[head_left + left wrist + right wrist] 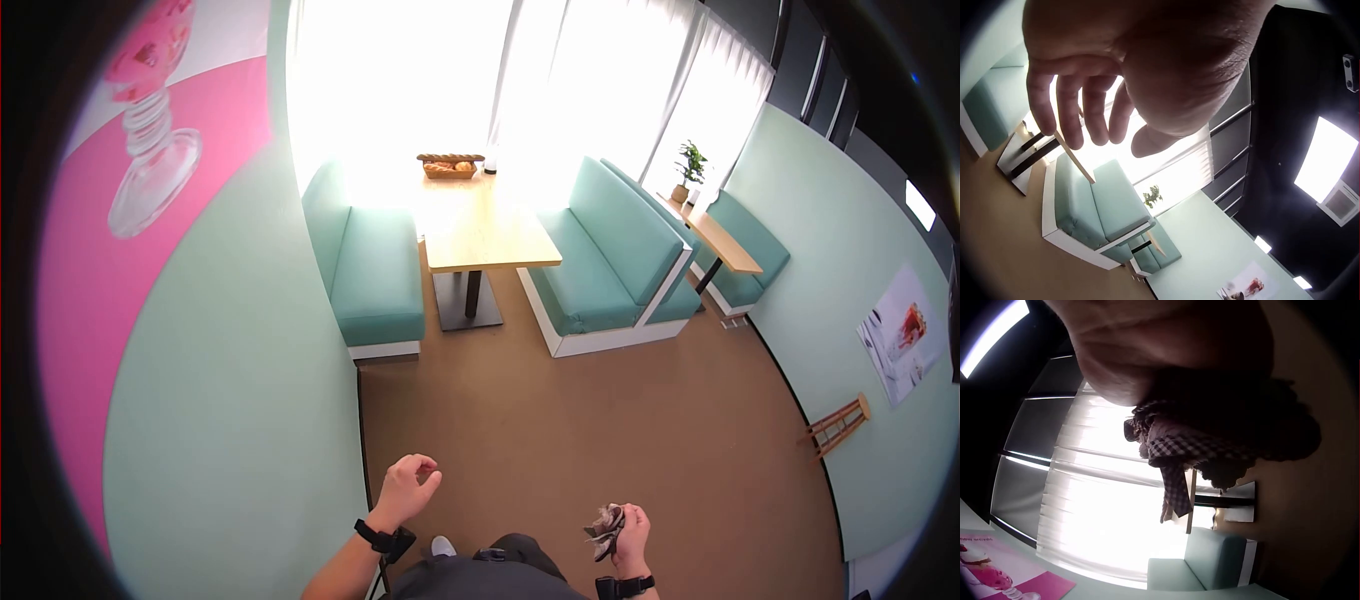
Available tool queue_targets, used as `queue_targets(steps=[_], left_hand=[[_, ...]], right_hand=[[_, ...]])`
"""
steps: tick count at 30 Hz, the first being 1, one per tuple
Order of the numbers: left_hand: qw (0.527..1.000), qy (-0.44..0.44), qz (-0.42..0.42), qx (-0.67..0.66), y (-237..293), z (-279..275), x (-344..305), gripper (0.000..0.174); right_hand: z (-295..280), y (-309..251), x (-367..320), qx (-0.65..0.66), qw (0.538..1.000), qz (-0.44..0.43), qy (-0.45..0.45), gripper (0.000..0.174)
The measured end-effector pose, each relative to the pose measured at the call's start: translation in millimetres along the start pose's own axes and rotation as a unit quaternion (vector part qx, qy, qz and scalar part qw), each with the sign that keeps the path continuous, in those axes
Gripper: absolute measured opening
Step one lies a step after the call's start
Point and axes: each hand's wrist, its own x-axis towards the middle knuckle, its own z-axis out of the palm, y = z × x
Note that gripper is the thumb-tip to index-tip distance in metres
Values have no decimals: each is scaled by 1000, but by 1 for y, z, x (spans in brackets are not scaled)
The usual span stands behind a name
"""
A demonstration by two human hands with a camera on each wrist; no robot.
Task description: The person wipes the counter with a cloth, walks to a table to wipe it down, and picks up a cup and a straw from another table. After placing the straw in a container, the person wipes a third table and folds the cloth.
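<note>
My right hand (632,540) grips a bunched-up checked cloth (604,530) low in front of me, to the right of my body. In the right wrist view the cloth (1179,449) shows a dark-and-light check, frilly edges and a strip hanging down; the fingers around it are lost in shadow. My left hand (405,488) is raised at the left, near the pale green wall, and holds nothing. Its fingers hang loosely bent with the thumb apart, as the left wrist view of this hand (1141,56) also shows.
Ahead stands a wooden table (500,235) between a left green bench (380,280) and a right green bench (600,270). A bread basket (450,168) sits at its far end. Farther right are another table (725,245) and a potted plant (688,170). A wooden stool (838,428) is by the right wall.
</note>
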Motion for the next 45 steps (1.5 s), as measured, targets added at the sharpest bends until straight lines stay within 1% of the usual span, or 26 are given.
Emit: queue_targets(steps=[3,4,6,8,9,12,13,16,18,20,24,25,27,28,29,32,33,36,38,40,41,43,44,45], left_hand=[[999,-4,-13,-29,4,2,50,20],[1000,-9,-15,-24,-2,2,64,20],[999,-15,-23,-20,-12,10,91,20],[999,-8,-36,-4,-31,19,118,20],[999,-2,-38,8,-36,20,137,20],[996,-3,-85,-10,-36,25,186,20],[997,-5,-82,3,-33,26,204,20],[998,16,-63,4,-19,26,259,21],[997,29,-65,4,-27,28,289,21],[997,37,-70,8,-36,33,315,21],[993,-7,-114,19,-69,38,362,25],[991,-24,-130,20,-81,38,375,26],[984,-61,-167,26,-105,35,406,29],[983,-64,-168,34,-118,31,422,29],[983,-65,-166,37,-130,29,442,29],[985,-54,-156,40,-155,19,516,29],[986,-50,-154,41,-161,13,541,29],[985,-92,-138,40,-180,4,623,29],[986,-113,-98,74,-186,4,678,30],[987,-128,-86,50,-185,8,730,31],[985,-137,-93,39,-185,12,752,31],[983,-148,-106,14,-191,22,803,32],[980,-157,-115,27,-202,26,830,31],[977,-164,-129,38,-213,36,852,31]], right_hand=[[36,-13,22,31,999,33,-1,24],[43,-5,37,32,999,32,6,24],[46,22,79,25,999,25,16,24],[57,34,123,5,1000,17,10,25],[72,32,144,2,1000,11,5,25],[112,14,203,39,999,22,-5,25],[137,-10,212,58,997,40,-19,25],[182,-22,268,55,995,56,-61,25],[215,-30,300,54,991,72,-97,25],[244,-32,333,46,987,76,-131,25],[294,-14,403,14,981,87,-170,25],[307,-9,419,12,978,102,-181,25],[339,-9,448,92,960,168,-205,26],[349,-8,454,131,948,202,-210,27],[356,0,471,163,932,222,-237,31],[400,6,508,271,896,309,-165,35],[419,-3,513,254,904,295,-175,37],[464,-13,551,265,906,282,-173,38],[482,-15,580,268,905,273,-186,38],[513,-27,606,264,903,276,-198,38],[529,-36,618,278,901,272,-194,31],[551,-23,661,280,904,263,-189,26],[564,-12,688,278,906,260,-188,24],[576,-1,716,275,914,251,-162,19]])
